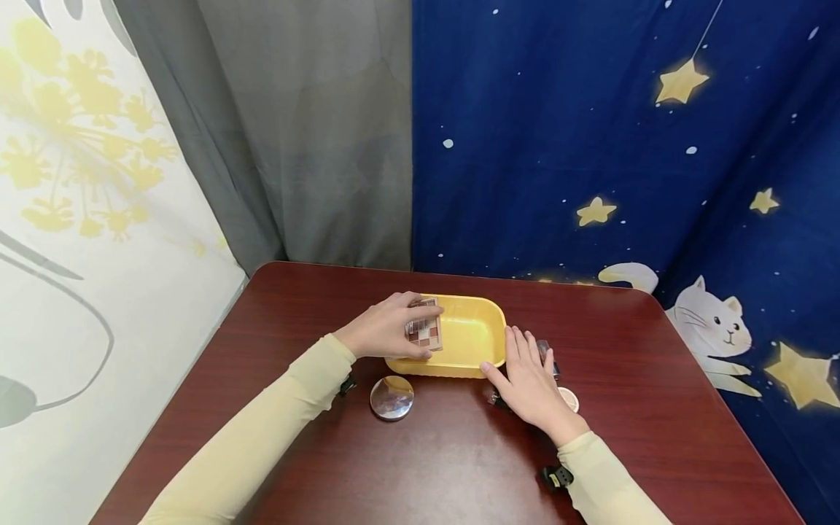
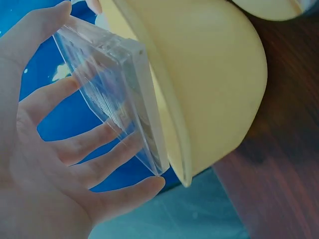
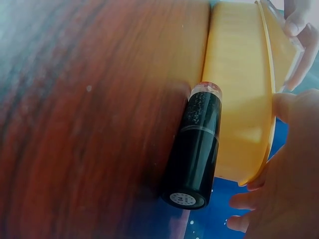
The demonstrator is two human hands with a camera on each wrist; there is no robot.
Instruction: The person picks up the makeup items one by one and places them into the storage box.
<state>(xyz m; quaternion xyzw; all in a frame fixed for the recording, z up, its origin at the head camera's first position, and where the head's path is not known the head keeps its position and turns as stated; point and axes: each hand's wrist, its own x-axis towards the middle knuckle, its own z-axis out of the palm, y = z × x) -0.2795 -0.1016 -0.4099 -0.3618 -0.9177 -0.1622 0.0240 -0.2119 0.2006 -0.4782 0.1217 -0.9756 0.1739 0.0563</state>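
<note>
My left hand [image 1: 387,326] grips an eyeshadow palette [image 1: 426,334] between thumb and fingers, tilted over the left end of a yellow plastic basin [image 1: 472,335]. The palette's clear case [image 2: 109,84] stands beside the basin rim in the left wrist view. My right hand [image 1: 533,386] touches the basin's right end, fingers straight along the rim and thumb at the near corner. A black lipstick tube [image 3: 194,149] with a clear pinkish end lies against the basin's outer wall, below the right hand.
A round shiny silver compact [image 1: 391,398] lies on the dark red table [image 1: 420,467] in front of the basin. Right of the right hand are a small dark case [image 1: 545,356] and a round white-rimmed item [image 1: 569,399], both partly hidden. Curtains [image 1: 315,146] hang behind the table.
</note>
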